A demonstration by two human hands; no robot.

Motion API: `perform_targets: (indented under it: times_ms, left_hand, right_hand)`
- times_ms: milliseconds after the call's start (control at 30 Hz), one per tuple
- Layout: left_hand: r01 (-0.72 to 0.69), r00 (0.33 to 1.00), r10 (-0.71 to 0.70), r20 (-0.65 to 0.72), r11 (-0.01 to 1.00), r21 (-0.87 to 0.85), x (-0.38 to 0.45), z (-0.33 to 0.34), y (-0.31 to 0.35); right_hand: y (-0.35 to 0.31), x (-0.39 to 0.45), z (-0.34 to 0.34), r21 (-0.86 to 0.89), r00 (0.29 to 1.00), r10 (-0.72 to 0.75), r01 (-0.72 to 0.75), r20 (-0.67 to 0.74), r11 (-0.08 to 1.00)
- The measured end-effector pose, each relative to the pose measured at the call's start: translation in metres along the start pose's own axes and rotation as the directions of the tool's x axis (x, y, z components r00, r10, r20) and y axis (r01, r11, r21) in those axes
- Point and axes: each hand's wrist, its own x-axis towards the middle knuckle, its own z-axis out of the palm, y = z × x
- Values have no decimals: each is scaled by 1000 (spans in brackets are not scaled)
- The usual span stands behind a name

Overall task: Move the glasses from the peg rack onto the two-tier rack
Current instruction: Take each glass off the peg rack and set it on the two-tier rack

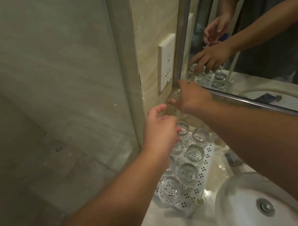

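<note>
glass shower panel fills the left side, pale tiled wall with a white socket plate beside it. mirror with a metal frame runs along the right, reflecting a person's arms and the glasses. marble desk carries a round white basin with a metal drain at lower right.

white perforated rack sits on the desk between the glass panel and the basin, pushed into the corner. several clear glasses stand upside down on it in two rows: nearest glass, one behind it, then another and one more toward the wall. cannot tell from here if this is the peg rack or the two-tier one, tiers not readable.

right hand reaches to the far corner by the mirror frame, fingers curled round a clear glass held above the rack, blurred and hard to make out. left hand hovers just beside it, lower, fingers loosely curled with thumb apart; it overlaps a glass on the rack but cannot tell if it grips anything.

small dark flat object lies on the desk right of the rack, too blurred to identify.
</note>
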Motion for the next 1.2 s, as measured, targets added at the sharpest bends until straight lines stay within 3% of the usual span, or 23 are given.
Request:
perform_targets:
  times_ms: [233, 467, 767, 867, 1000, 1100, 1200]
  left_hand:
    - [29, 999, -29, -12, 999, -28, 1, -6, -10]
    - [70, 997, -71, -16, 997, -24, 0, -7, -17]
    - [133, 991, -133, 8, 991, -10, -10, -10, -20]
    - [152, 988, -151, 19, 986, -76, -16, -8, -17]
    - [203, 978, -206, 25, 927, -316, -27, 0, -8]
    - [307, 950, -293, 104, 830, -466, -38, 10, 0]
    - [401, 916, -348, 200, 780, -480, -46, 21, 3]
  right_hand:
    - [-6, 10, 2, -105, 999, -5, 9, 34, 994]
    - [0, 14, 2, -72, 998, -46, 49, 47, 996]
    - [0, 2, -37, -19, 995, -91, 91, -40, 996]
    - [-1, -11, -56, 39, 991, -110, 113, -73, 993]
    - [2, -39, -81, 119, 975, -163, 182, -149, 976]
    - [3, -64, -96, 124, 964, -182, 208, -193, 970]
    - [8, -96, -106, 115, 947, -213, 246, -242, 962]
